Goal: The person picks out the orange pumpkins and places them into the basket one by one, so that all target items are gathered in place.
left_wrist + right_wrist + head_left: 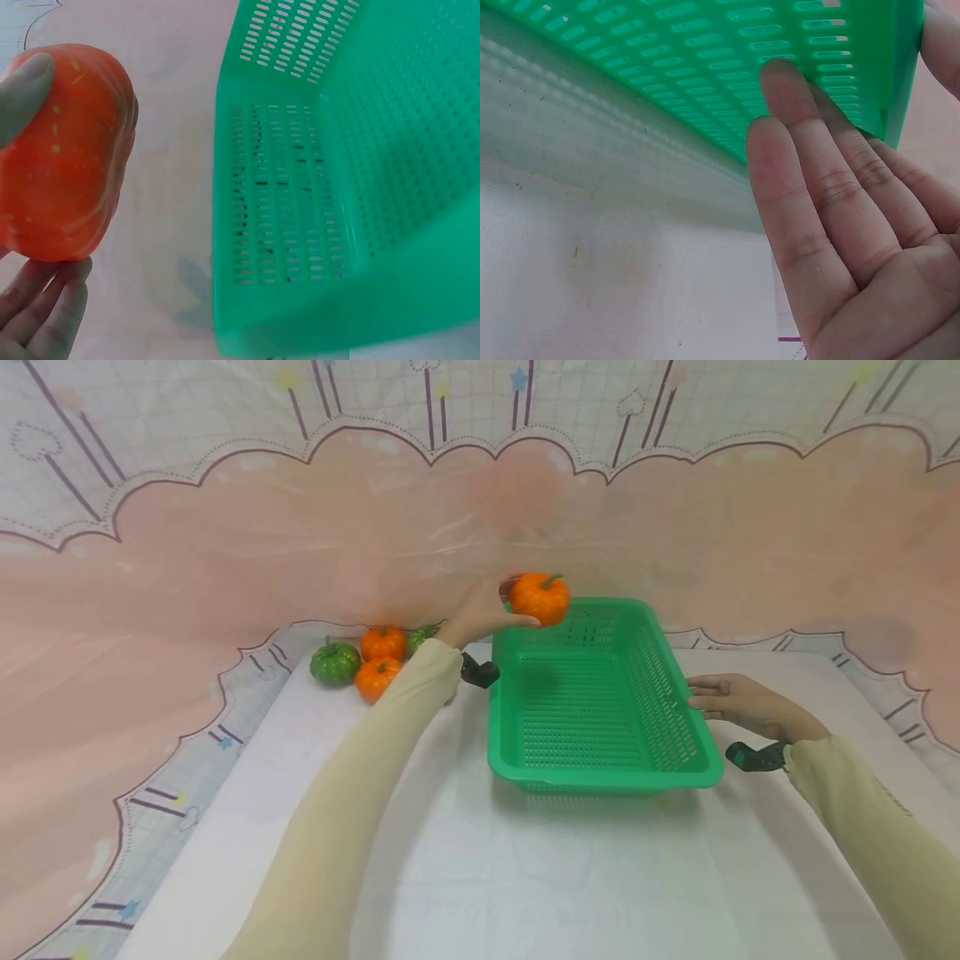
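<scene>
My left hand (483, 612) holds a small orange pumpkin (542, 599) with a green stem, above the far left corner of a green plastic basket (603, 779). In the left wrist view the thumb lies on one side of the pumpkin (71, 154) and the fingertips touch another, with the basket (266, 319) apart from it. At the basket's right side, my right hand (746, 703) grips the rim. The right wrist view shows its fingers (817, 172) against the slotted outer wall and the thumb across the rim. No pumpkin shows inside the basket.
Left of the basket, a green pumpkin (335, 663), an orange one (383, 644) and another orange one (377, 679) sit close together. A further green pumpkin (422, 637) is partly hidden behind the left arm. A patterned cloth (375, 527) rises behind the white table (600, 877).
</scene>
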`<state>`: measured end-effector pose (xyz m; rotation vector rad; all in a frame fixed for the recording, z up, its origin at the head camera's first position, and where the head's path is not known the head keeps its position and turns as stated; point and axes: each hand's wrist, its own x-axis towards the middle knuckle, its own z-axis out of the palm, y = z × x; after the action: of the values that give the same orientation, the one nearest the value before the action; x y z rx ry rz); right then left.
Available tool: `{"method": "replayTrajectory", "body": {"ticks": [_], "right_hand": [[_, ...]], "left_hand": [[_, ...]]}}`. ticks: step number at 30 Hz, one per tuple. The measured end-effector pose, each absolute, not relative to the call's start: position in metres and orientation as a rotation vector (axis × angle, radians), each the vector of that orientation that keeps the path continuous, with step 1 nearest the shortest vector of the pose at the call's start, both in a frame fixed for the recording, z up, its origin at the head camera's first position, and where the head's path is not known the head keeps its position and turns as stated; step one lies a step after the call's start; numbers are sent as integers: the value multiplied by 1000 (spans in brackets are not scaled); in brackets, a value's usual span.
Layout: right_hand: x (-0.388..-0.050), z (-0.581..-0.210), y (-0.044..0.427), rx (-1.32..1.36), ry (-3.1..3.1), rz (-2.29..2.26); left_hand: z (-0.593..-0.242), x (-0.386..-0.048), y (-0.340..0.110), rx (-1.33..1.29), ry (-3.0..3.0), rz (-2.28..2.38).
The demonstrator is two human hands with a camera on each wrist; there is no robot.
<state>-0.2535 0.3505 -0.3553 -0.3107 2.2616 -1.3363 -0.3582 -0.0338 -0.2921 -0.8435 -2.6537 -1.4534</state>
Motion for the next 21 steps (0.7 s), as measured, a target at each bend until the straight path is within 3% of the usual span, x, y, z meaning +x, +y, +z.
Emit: {"method": "replayTrajectory", "body": {"ticks": [21], "right_hand": [[-254,-355,349,-285,2294,-1303]], "left_hand": [[-308,-379,9,-1006,-2763,-1539]]}}
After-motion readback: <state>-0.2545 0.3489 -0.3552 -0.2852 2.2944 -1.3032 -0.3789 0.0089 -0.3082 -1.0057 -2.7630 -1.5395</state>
